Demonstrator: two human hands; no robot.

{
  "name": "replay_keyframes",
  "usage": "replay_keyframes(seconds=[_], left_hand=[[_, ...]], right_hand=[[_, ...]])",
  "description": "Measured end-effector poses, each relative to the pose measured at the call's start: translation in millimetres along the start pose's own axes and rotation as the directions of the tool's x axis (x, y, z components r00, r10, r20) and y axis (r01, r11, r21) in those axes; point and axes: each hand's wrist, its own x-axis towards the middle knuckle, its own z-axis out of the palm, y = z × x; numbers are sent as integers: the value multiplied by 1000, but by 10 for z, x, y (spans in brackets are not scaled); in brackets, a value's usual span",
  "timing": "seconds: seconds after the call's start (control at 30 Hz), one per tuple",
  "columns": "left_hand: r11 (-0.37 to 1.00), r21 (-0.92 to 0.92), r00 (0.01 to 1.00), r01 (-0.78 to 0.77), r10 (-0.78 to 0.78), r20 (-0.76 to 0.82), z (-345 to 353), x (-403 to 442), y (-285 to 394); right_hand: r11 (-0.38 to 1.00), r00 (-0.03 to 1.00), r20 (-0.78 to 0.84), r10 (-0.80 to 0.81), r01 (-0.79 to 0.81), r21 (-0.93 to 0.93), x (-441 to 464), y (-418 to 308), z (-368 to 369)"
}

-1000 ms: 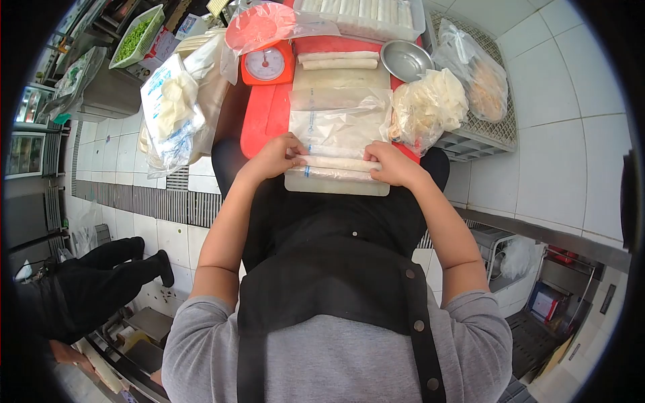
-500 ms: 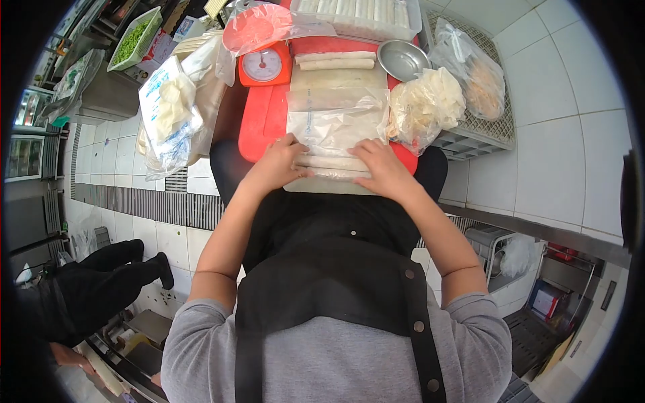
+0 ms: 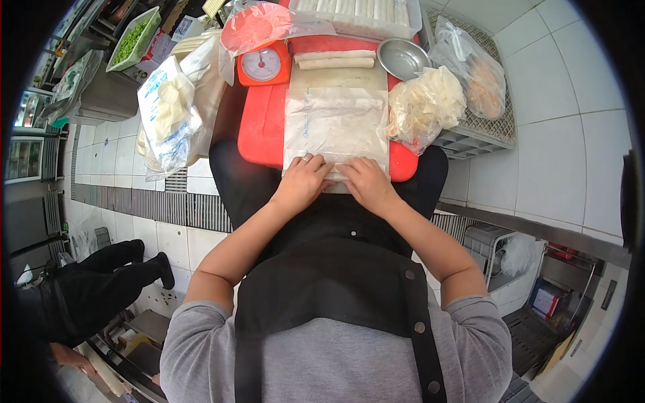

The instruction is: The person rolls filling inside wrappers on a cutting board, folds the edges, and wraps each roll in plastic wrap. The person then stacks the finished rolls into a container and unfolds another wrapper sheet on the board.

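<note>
A clear plastic sheet (image 3: pixel 336 124) lies flat over the board on the red surface (image 3: pixel 261 131). Both hands press side by side on its near edge, over a white roll that they mostly cover. My left hand (image 3: pixel 306 180) has its fingers together on the roll, a ring on one finger. Close beside it, my right hand (image 3: pixel 366 183) rests the same way, fingers closed over the roll. Two finished white rolls (image 3: pixel 336 60) lie beyond the sheet. A bag of thin white wrappers (image 3: pixel 430 104) sits to the right.
An orange scale (image 3: pixel 263 64) and a metal bowl (image 3: pixel 403 59) stand behind. A plastic tub of white rolls (image 3: pixel 366 17) is at the back. Filled bags (image 3: pixel 171 111) are at left, another bag (image 3: pixel 474 74) on a crate at right. A person in black (image 3: pixel 94 282) is at far left.
Both hands have come together at the middle of the roll and nearer to my body. The plastic sheet now lies flatter, and the roll is mostly hidden.
</note>
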Motion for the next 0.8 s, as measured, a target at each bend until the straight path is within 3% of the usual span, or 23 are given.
replay_keyframes(seconds=[0.07,0.23,0.3,0.33,0.37,0.43,0.47,0.53,0.57,0.63,0.67,0.8], left_hand=[[1000,15,1000,6,-7,28,-6,58,-23],[997,77,997,-3,9,-81,-6,206,95],[996,85,990,-11,23,-142,-4,212,149],[993,113,997,21,-12,-80,50,195,137],[988,142,999,53,-51,-19,97,185,116],[988,151,1000,25,-22,-19,140,194,42],[987,158,1000,-4,7,-17,161,202,1],[993,117,998,-8,14,-54,182,238,-71],[997,77,996,-26,33,-82,185,255,-106],[997,66,995,-42,48,-85,185,291,-163],[996,50,994,-70,74,-82,186,312,-182],[998,42,992,-51,56,-116,127,398,-198]], right_hand=[[986,983,163,88,-109,126,135,146,-40],[937,919,385,83,-204,285,552,541,-142],[869,783,612,110,-374,322,703,645,-184],[837,759,643,104,-416,356,745,669,-209],[838,760,642,102,-413,356,720,700,-171],[934,909,415,32,-176,313,668,689,-107],[936,908,418,23,-167,311,615,677,-89],[958,983,161,89,-129,256,564,381,-253],[959,983,165,78,-119,257,540,261,-300],[977,970,162,179,-195,89,469,60,-343],[992,988,88,124,-126,19,401,36,-273],[991,991,49,124,-122,-53,353,152,-74]])
